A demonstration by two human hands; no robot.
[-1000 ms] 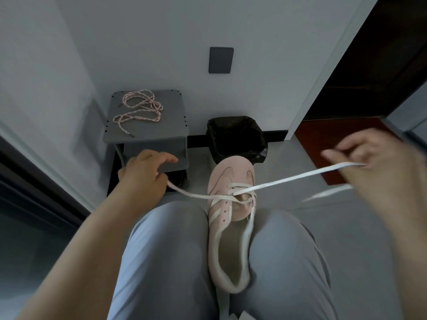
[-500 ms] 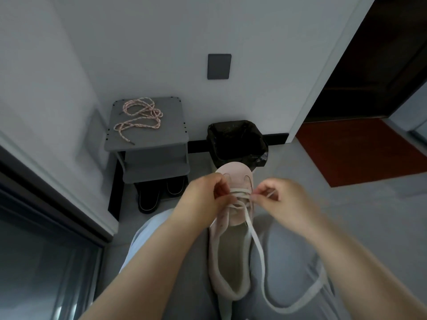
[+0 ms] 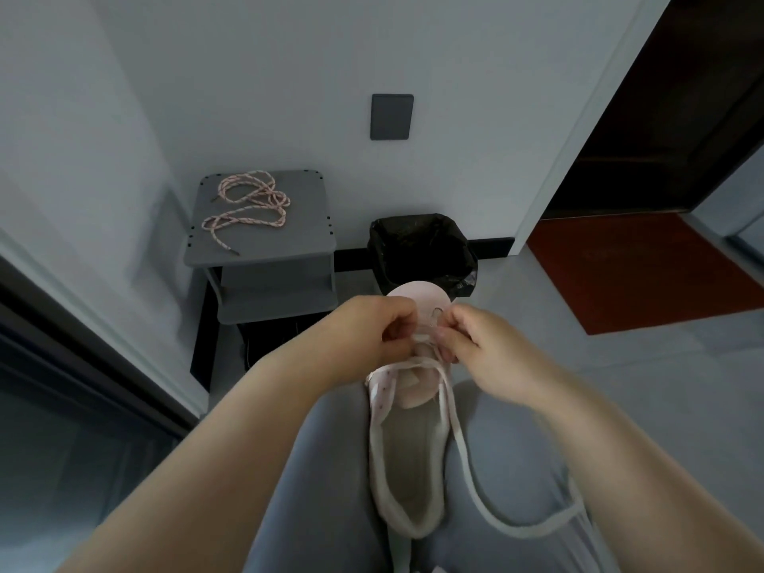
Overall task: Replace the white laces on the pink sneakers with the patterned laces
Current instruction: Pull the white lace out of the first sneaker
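White lace (image 3: 459,442) pinched, apparently, by left hand (image 3: 372,330) and right hand (image 3: 479,351); pink sneaker (image 3: 417,292) lies twelve-to-six, toe at twelve.

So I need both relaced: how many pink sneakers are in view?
1: the pink sneaker lies between the person's thighs, toe toward the black bin. No second one shows; it may be out of frame.

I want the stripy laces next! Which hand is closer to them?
Left. The left hand pinches the white lace at the sneaker, below and right of the patterned laces; the right hand sits farther right.
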